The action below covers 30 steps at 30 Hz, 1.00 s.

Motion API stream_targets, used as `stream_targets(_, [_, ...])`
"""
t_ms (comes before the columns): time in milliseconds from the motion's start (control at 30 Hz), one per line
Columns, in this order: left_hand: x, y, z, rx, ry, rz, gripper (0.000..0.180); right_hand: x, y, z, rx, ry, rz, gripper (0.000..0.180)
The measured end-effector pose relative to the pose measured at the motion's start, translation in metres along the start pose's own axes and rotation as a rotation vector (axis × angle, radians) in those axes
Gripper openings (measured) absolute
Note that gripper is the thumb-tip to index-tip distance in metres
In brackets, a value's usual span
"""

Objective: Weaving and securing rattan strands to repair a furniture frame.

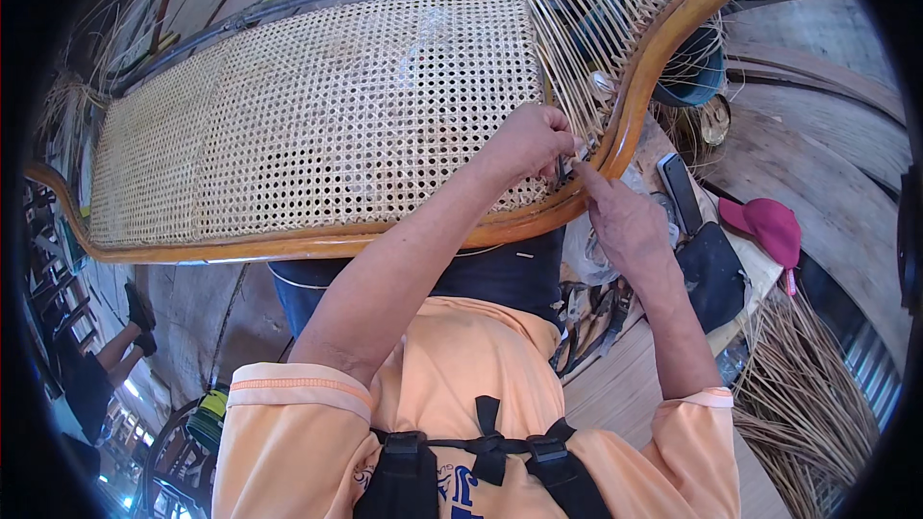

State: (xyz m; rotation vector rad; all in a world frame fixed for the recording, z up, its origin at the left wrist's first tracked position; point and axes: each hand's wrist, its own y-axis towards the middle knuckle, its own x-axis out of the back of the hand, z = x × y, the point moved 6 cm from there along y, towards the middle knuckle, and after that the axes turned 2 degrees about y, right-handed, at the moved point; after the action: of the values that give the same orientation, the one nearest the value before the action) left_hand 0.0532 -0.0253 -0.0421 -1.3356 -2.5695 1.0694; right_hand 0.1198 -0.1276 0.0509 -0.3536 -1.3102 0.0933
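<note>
Orange shirt [461,365] and black chest harness [486,461] fill the bottom centre of the frame; both forearms run up from there.

Left hand [527,142], right of centre: fingers pressed together, closed on what looks like a thin dark tool or a strand end at the chair rail; which one, cannot tell. Right hand [625,221], just below and right of it: forefinger stretched out, tip touching the wooden frame [635,106] where the strands meet it; other fingers curled, whether they pinch anything cannot be told.

Work piece: one cane seat panel [317,115], spanning upper left to centre. Judged mostly done: the octagon-hole weave is complete from the left end almost to the hands. Left to do: the upper-right end, where loose cane strands [596,29] run in open lines with no finished pattern.

Count: two hands, one panel, strands too many to count. Right of frame: one dark phone [681,190], one red cap [769,226], one bundle of raw cane [808,404] at lower right. Another person's legs [120,341] at lower left.
</note>
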Motion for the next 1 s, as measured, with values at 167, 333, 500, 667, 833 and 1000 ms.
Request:
stream_targets(167, [0.0, 0.001, -0.002, -0.04, 0.028, -0.005, 0.014, -0.008, -0.001, -0.003, -0.013, -0.217, 0.158, 0.046])
stream_targets(333, [0.004, 0.001, 0.003, -0.013, 0.051, -0.036, 0.014, -0.01, -0.004, 0.0, -0.017, -0.228, 0.228, 0.048])
stream_targets(500, [0.0, 0.002, -0.003, -0.065, 0.177, -0.106, 0.019, -0.007, -0.008, -0.004, -0.037, -0.219, 0.198, 0.044])
stream_targets(667, [-0.001, -0.005, -0.013, -0.037, 0.189, -0.071, 0.021, 0.016, -0.032, -0.072, -0.243, 0.502, -0.427, 0.021])
stream_targets(833, [-0.003, -0.009, -0.013, 0.056, 0.284, -0.047, 0.019, -0.003, -0.032, -0.16, -0.507, 0.507, -0.585, 0.017])
stream_targets(1000, [-0.007, -0.013, -0.011, 0.056, 0.302, -0.072, 0.017, -0.057, 0.014, -0.188, -0.474, 0.523, -0.529, 0.018])
